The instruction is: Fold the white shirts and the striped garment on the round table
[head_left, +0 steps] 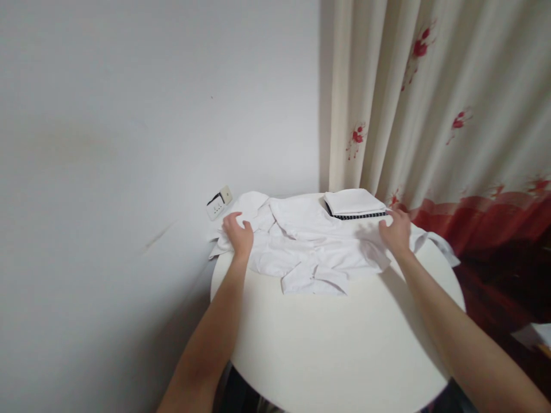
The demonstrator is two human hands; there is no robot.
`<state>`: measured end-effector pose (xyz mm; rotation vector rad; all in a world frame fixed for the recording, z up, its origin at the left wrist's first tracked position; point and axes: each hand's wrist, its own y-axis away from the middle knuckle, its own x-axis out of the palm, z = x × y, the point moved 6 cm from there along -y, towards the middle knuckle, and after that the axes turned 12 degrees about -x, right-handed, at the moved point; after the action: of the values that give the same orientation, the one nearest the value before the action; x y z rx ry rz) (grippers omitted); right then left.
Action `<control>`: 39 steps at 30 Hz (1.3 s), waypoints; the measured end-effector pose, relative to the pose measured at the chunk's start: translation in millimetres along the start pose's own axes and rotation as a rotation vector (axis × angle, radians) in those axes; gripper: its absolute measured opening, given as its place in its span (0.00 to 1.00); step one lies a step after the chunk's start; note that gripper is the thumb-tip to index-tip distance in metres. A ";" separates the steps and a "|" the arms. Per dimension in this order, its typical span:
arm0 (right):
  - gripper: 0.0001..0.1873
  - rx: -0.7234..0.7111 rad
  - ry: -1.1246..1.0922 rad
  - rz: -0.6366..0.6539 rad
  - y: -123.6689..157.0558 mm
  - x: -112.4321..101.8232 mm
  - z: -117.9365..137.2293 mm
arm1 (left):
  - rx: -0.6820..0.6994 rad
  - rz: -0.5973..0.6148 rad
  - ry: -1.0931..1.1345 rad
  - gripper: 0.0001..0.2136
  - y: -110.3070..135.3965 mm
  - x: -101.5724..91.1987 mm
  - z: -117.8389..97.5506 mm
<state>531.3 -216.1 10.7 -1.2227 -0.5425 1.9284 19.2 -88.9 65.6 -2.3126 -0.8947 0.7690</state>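
Observation:
A white collared shirt (314,252) lies spread and wrinkled across the round white table (340,344), its collar toward me. Its sleeve parts run out to both sides, and on the right white cloth hangs past the table's rim. My left hand (239,234) is over the shirt's left side, thumb and fingers apart in a loose curve. On the other side, my right hand (396,232) hovers by the right shoulder and sleeve, also with thumb and fingers apart. I cannot tell whether either hand touches the cloth.
Folded white cloth (355,201) on a dark, white-dotted layer sits at the table's back right, close to my right hand. A wall (163,115) with a power socket (217,206) borders the left. A cream curtain (430,115) with red flowers hangs behind on the right.

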 end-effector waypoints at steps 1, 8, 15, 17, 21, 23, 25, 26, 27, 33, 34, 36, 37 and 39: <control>0.24 -0.102 -0.059 0.035 2.0 8.9 16.0 | 0.078 0.079 0.014 0.14 6.6 8.7 -10.7; 0.20 -0.434 -0.144 0.334 52.7 50.9 88.3 | 0.389 0.532 -0.027 0.11 74.5 57.2 -42.1; 0.29 -0.602 0.077 0.580 101.1 42.0 101.9 | 0.508 0.786 -0.227 0.19 147.9 50.3 -39.0; 0.32 -0.571 0.118 0.583 112.8 31.1 98.1 | 0.512 0.841 -0.311 0.23 160.2 37.0 -38.4; 0.34 -0.538 0.176 0.565 144.9 3.2 98.5 | 0.492 0.884 -0.456 0.27 181.8 0.8 -40.3; 0.35 -0.504 0.213 0.540 161.4 -12.7 100.7 | 0.418 0.861 -0.551 0.28 190.5 -17.1 -39.1; 0.35 -0.476 0.247 0.521 176.3 -26.7 103.5 | 0.341 0.843 -0.639 0.30 198.5 -31.6 -36.5; 0.35 -0.472 0.259 0.519 183.2 -32.2 105.3 | 0.320 0.843 -0.673 0.31 202.7 -37.2 -35.3; 0.35 -0.474 0.268 0.523 190.0 -37.0 107.2 | 0.315 0.847 -0.700 0.31 207.0 -42.3 -34.3; 0.35 -0.498 0.318 0.600 226.3 -73.9 124.7 | 0.451 0.902 -0.764 0.31 228.7 -83.6 -39.8; 0.35 -0.498 0.331 0.637 228.2 -82.0 128.5 | 0.474 0.925 -0.768 0.31 228.9 -91.2 -42.9; 0.32 -0.475 0.346 0.759 223.6 -94.6 134.8 | 0.487 0.994 -0.770 0.31 221.2 -100.1 -49.1; 0.31 -0.450 0.346 0.828 216.0 -98.1 136.8 | 0.469 1.025 -0.766 0.29 212.1 -100.0 -51.8; 0.30 -0.373 0.322 0.911 188.9 -98.0 138.6 | 0.388 1.050 -0.741 0.24 184.3 -89.0 -56.0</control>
<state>358.8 -402.0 -3.4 -2.2529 -0.1672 2.3147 78.3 -285.4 12.0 -2.0158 0.3409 2.0794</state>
